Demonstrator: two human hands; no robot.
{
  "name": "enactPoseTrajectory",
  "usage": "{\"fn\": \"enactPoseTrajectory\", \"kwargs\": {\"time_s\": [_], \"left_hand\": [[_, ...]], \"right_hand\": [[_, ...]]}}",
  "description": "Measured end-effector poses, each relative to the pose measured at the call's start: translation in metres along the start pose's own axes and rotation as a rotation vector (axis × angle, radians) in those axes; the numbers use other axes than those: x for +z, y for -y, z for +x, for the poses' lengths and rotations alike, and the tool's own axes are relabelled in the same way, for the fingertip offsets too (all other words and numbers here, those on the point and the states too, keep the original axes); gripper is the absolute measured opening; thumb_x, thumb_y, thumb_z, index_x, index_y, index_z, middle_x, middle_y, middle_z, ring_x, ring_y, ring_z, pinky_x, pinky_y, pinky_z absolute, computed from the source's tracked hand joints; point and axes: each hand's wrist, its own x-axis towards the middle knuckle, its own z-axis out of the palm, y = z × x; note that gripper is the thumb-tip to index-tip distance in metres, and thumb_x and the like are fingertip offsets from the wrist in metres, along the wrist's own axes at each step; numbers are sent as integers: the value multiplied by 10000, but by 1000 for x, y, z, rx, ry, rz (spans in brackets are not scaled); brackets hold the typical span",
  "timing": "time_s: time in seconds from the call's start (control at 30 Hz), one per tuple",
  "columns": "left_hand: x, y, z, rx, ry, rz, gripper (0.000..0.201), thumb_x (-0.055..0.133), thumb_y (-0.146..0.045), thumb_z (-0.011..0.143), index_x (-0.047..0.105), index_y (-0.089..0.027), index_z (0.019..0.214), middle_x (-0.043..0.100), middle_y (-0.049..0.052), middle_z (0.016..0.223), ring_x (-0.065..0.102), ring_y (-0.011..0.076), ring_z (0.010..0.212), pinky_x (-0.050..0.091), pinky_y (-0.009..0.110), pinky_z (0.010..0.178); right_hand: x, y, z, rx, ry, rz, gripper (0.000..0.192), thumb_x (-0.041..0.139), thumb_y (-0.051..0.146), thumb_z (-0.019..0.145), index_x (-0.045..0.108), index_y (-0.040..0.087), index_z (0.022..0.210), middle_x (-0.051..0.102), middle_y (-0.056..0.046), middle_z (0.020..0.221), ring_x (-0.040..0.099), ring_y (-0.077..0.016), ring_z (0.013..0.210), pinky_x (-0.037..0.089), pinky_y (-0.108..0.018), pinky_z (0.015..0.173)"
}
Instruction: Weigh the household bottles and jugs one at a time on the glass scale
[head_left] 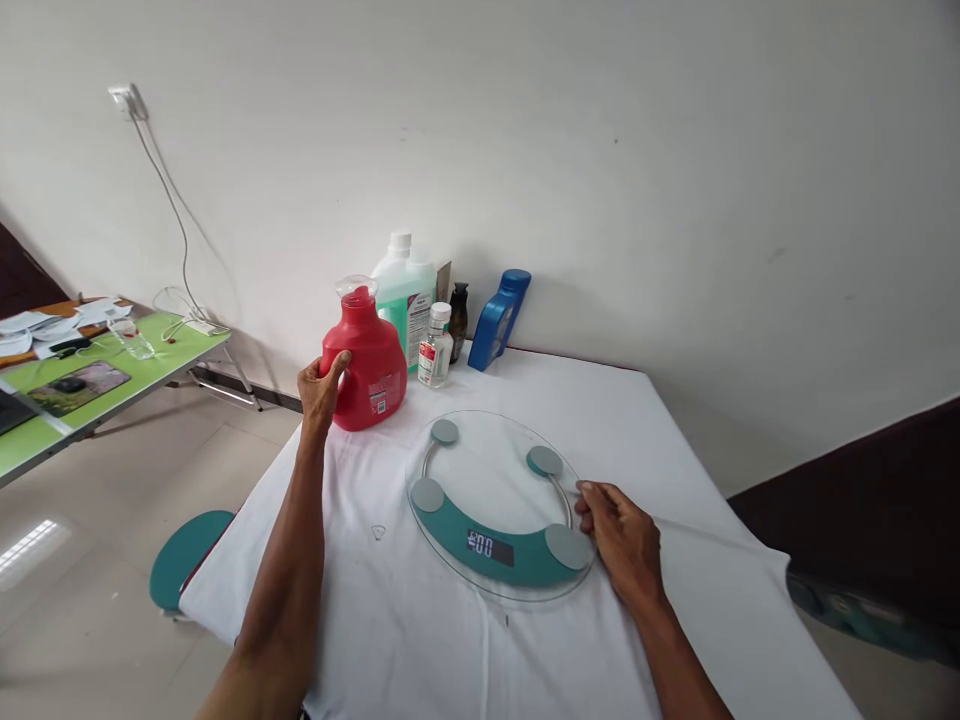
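Note:
My left hand [321,388] grips the handle of a red detergent jug [369,360] that stands upright on the white cloth at the table's far left. A round glass scale [499,505] with teal pads lies in the middle of the table, and its display is lit. My right hand [619,538] rests at the scale's right rim, fingers curled against the glass edge.
Behind the jug stand a green liquid bottle [405,290], a small clear bottle [436,346], a dark bottle [458,318] and a blue container [497,318] leaning near the wall. A teal stool [187,555] sits left of the table [675,440]. A green desk [90,385] with papers stands far left.

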Motion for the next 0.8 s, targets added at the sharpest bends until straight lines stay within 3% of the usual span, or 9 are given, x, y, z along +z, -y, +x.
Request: {"fn": "enactPoseTrajectory", "kwargs": {"time_s": [0.2,0.4,0.57,0.8], "left_hand": [[13,-16,-8,-36,-78,-107,674,912,-618,690,380,-230,549,327,-71,522,278,62,542,218,270,522],[13,-59,-14,19,-84,-197,682,873,-694,683,369,-245,581,314,-87,507,247,58,508,185,278,497],[14,-95,-33,65,24,-327,700,862,-746,674,382,-241,606,289,-92,519,228,50,491,170,271,468],[41,-113,-89,-112,213,-428,762,885,-784,605,349,-242,587,280,-93,514,194,40,459,146,239,424]], "right_hand": [[0,-3,2,-7,13,16,439,600,664,876,694,243,796,694,-32,659,599,-194,572,476,-328,621],[3,-4,6,-8,19,58,395,608,627,878,687,249,795,707,-25,699,596,-177,565,470,-317,609],[2,-3,6,-12,18,86,393,591,618,884,680,248,783,696,-22,697,592,-169,561,478,-312,610],[3,-5,7,-50,16,88,422,570,654,864,667,252,779,683,-18,675,589,-176,548,493,-325,617]]}}
